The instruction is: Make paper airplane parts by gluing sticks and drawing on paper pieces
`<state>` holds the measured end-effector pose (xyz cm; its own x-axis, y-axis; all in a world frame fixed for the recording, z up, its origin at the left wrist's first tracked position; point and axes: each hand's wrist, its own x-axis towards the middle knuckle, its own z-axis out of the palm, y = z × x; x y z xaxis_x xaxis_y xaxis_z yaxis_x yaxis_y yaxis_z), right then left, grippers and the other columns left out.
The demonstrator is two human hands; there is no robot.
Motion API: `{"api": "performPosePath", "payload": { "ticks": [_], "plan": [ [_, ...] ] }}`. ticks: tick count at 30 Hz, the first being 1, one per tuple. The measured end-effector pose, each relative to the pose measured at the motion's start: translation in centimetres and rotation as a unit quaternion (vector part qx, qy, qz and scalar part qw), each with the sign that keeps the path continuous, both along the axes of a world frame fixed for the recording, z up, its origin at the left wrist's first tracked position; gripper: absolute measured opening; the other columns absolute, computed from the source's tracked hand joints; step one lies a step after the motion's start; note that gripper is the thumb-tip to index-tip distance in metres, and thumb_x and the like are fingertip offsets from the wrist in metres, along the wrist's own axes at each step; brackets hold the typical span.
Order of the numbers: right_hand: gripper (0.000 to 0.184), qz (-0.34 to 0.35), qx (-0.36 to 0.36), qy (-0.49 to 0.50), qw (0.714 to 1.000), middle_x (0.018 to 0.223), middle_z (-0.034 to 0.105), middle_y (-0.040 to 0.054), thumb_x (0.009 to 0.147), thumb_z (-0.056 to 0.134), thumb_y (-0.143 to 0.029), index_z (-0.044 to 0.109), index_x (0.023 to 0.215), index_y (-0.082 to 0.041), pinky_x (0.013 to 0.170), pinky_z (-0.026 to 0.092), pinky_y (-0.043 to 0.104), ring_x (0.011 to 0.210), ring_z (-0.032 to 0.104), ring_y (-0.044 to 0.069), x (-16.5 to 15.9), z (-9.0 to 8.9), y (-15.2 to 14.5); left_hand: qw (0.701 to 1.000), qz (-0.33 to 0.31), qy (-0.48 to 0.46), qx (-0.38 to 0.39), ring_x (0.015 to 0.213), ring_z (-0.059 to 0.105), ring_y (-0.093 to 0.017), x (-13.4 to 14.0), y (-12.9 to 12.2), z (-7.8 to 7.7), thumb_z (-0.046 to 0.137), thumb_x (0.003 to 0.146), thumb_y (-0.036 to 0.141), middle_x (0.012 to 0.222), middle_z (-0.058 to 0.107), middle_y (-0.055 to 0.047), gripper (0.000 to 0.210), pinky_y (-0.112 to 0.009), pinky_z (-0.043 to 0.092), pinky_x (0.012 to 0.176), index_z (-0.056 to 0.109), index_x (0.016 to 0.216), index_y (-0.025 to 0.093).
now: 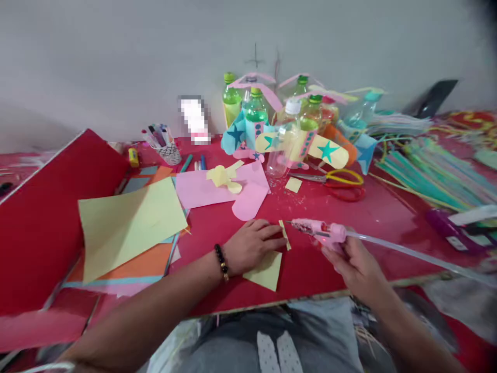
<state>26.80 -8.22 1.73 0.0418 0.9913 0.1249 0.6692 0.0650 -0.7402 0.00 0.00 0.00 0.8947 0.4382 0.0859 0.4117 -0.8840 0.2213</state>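
My right hand (357,264) is wrapped around the grip of a pink hot glue gun (324,231), a long glue stick (411,260) trailing from its back. The nozzle points left, close to the upper end of a narrow yellow paper strip (285,235). My left hand (254,246) lies flat on the red table with fingers stretched out, their tips at the strip's left edge. Partly under that palm is a piece of yellow paper (269,273). Pink paper (202,187) with small yellow cutouts (220,177) on it lies just beyond.
Plastic bottles decorated as airplanes (287,129) stand against the wall. Scissors (344,180) lie before them. Coloured strips (446,171) are piled at right. At left are a large yellow sheet (132,223), a red board (42,228) and a pen cup (170,154).
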Motion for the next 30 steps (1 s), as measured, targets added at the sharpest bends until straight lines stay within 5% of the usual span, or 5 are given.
{"api": "performPosePath", "payload": {
  "ticks": [11, 30],
  "plan": [
    [0.024, 0.034, 0.002, -0.004, 0.999, 0.094, 0.068, 0.0072, 0.093, 0.052, -0.038, 0.053, 0.109, -0.021, 0.07, 0.052, 0.029, 0.081, 0.066, 0.02, -0.7, 0.6, 0.8, 1.0, -0.006, -0.016, -0.002, 0.123, 0.043, -0.022, -0.1, 0.3, -0.1, 0.042, 0.101, 0.028, 0.144, 0.048, -0.003, 0.038, -0.039, 0.032, 0.106, 0.051, 0.138, 0.027],
    [0.022, 0.041, -0.023, -0.011, 0.999, 0.088, 0.071, 0.0057, 0.092, 0.053, -0.038, 0.051, 0.107, -0.021, 0.066, 0.052, 0.027, 0.076, 0.069, 0.021, -1.0, 0.5, 1.6, 1.0, -0.008, -0.017, -0.005, 0.123, 0.044, -0.021, -0.1, 0.4, -0.1, 0.038, 0.102, 0.028, 0.144, 0.048, -0.002, 0.039, -0.038, 0.033, 0.107, 0.05, 0.139, 0.027]
  ]
}}
